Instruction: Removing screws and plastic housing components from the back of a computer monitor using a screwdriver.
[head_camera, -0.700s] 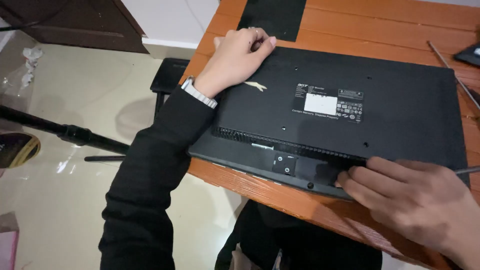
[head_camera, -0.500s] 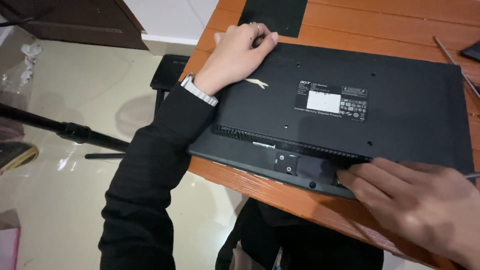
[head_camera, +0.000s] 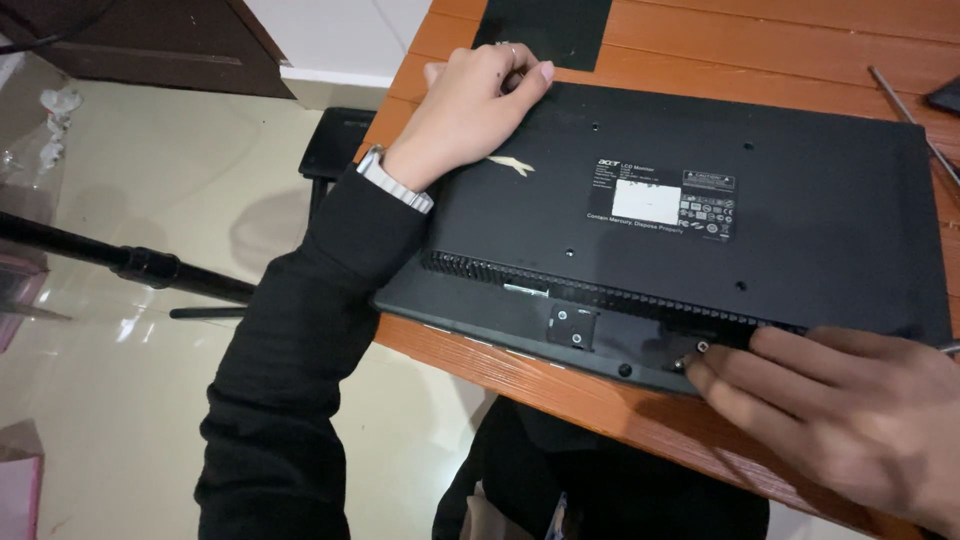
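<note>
A flat black monitor (head_camera: 700, 230) lies face down across the middle and right of the frame, its screen side hidden against the table. On its back, right of centre, sits a rectangular label (head_camera: 660, 200): a plain white patch at the lower left, small white print and symbols on black around it.

A single head-worn camera looks steeply down and slightly forward from above the person's chest. It sits close: the face-down black monitor (head_camera: 690, 220) on the orange wooden table (head_camera: 620, 395) fills the centre and right. The left hand (head_camera: 470, 110) lies far left, the right hand (head_camera: 850, 420) near right, partly cut by the frame edge. The tiled floor (head_camera: 120, 300) shows at left. No second view overlaps it.
</note>
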